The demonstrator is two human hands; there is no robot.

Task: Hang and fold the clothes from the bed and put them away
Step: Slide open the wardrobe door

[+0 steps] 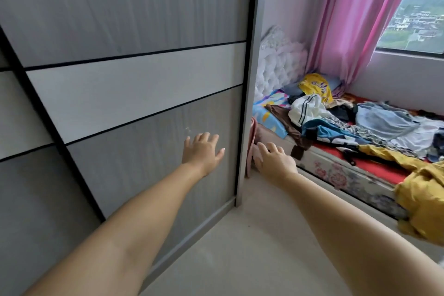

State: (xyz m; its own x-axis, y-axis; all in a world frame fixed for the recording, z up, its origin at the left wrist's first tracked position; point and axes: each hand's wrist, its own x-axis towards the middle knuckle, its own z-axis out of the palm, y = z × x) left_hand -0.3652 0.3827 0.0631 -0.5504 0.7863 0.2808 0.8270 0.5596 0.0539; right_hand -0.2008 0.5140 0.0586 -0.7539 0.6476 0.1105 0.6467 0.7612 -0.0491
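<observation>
Here, left hand (pixel 201 150) fingers spread on wardrobe door (pixel 134 79), right hand (pixel 274 160) fingers spread.

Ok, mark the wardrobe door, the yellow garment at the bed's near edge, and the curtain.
wardrobe door (pixel 134 94), head view, on its pale middle band.
yellow garment (pixel 422 202), head view, on the fold hanging over the bed edge.
curtain (pixel 348 19), head view, on its pink upper folds.

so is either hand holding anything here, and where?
Nothing held. Left hand lies open on the grey sliding wardrobe door; right hand reaches open near its edge.
</observation>
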